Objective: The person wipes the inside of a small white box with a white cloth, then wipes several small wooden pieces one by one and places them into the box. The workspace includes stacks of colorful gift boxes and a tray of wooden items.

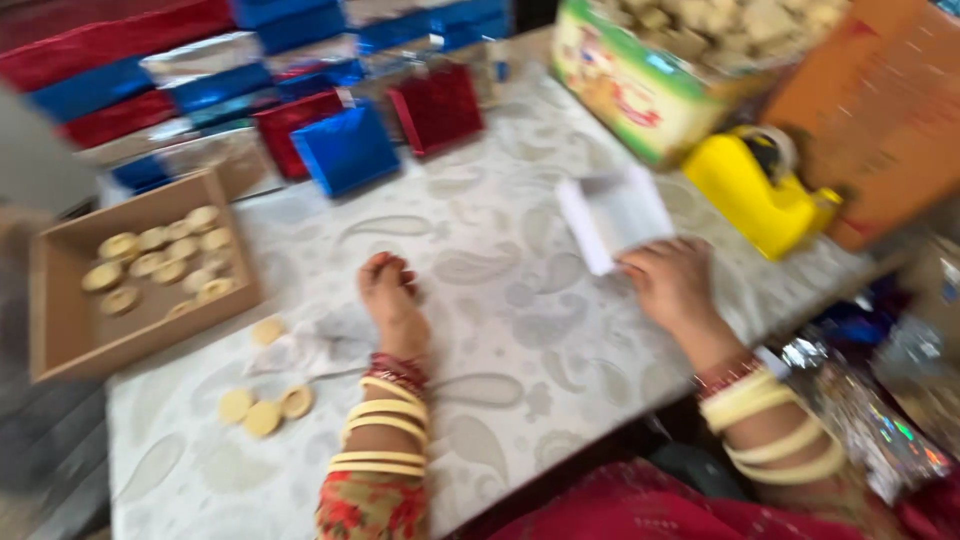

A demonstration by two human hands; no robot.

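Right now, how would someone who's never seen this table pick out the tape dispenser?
Start at the pale patterned table and look to its far right edge, just beyond the right hand and the white folded card it touches. The tape dispenser sits there beside a green box of sweets. It is the only bright yellow thing, with a curved humped shape.

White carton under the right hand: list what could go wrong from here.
1. The white carton is touched only by the right hand fingertips; it may slide toward the yellow tape dispenser.
2. Loose round sweets lie near the left hand forearm; a sweep could knock them off the table.
3. The dispenser sits near the table's edge.
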